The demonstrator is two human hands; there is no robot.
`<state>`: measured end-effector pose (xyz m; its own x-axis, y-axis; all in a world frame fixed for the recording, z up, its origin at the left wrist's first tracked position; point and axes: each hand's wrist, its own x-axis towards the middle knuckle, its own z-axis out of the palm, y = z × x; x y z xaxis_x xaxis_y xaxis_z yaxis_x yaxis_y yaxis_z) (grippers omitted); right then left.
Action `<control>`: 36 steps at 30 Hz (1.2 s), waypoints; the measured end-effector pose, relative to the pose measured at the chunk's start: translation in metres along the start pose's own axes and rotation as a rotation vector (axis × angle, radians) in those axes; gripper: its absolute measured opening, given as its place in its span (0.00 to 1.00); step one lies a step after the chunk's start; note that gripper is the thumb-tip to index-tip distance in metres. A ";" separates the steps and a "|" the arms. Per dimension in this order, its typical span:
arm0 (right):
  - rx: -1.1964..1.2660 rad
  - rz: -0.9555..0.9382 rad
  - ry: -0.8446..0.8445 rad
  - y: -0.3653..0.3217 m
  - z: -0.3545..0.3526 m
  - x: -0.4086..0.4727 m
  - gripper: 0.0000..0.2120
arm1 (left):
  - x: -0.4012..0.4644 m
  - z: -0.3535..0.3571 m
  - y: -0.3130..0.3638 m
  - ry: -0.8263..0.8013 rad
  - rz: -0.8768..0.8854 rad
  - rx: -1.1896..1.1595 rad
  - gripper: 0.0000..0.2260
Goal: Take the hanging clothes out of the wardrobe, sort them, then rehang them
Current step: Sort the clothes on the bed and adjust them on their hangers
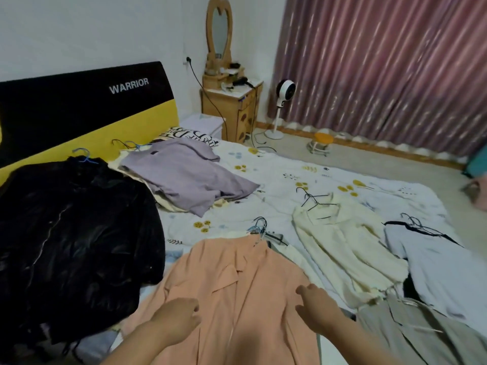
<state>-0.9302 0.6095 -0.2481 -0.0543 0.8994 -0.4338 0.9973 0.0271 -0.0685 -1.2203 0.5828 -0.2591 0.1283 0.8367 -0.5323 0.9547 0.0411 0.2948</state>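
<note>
Both hands are low in the frame, over the peach shirt (237, 293). Left hand (176, 316) has its fingers bent down onto the cloth, but I cannot tell if it pinches the cloth or just rests there. Right hand (315, 304) lies on the shirt's right side with its fingers loose and a bit spread, so it looks like it is touching or smoothing, not holding.

The peach shirt lies flat at the bottom middle of the frame, with its hanger (259, 227) sticking out at the collar. To its right is a cream shirt (340, 248), also on a hanger. Further right, near the edge, is a pale blue top (437, 270), and under that, in the bottom right corner, a grey garment (421, 335). At the left is a big black pile of clothes (76, 241). Above the middle, a purple top (189, 175) lies on some pale clothes.

All of them lie on the bed (297, 169), which has a white cover with little yellow flowers. Its black and yellow headboard (87, 106) is at the upper left.

I think the first step is done, since the clothes are out and spread on the bed. The sorting looks well on its way, because the clothes lie in separate heaps. Hanging them back up is not done yet. No wardrobe shows in this view.

Behind the bed stand a wooden dresser (232, 106) with a mirror (219, 30), a white fan (284, 96) and a pink curtain (382, 67).
</note>
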 end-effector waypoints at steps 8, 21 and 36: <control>0.037 0.100 -0.014 0.016 0.006 0.062 0.19 | 0.096 -0.014 0.020 -0.054 0.093 0.028 0.18; 0.042 0.116 -0.154 0.031 0.035 0.200 0.17 | 0.250 -0.013 0.026 -0.078 0.115 0.115 0.18; 0.087 0.353 -0.033 0.046 0.124 0.331 0.24 | 0.437 0.019 -0.016 0.133 0.056 0.370 0.23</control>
<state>-0.9086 0.8543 -0.5059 0.2892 0.8320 -0.4735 0.9470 -0.3208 0.0148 -1.1748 0.9370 -0.5113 0.1699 0.8968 -0.4086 0.9826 -0.1855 0.0013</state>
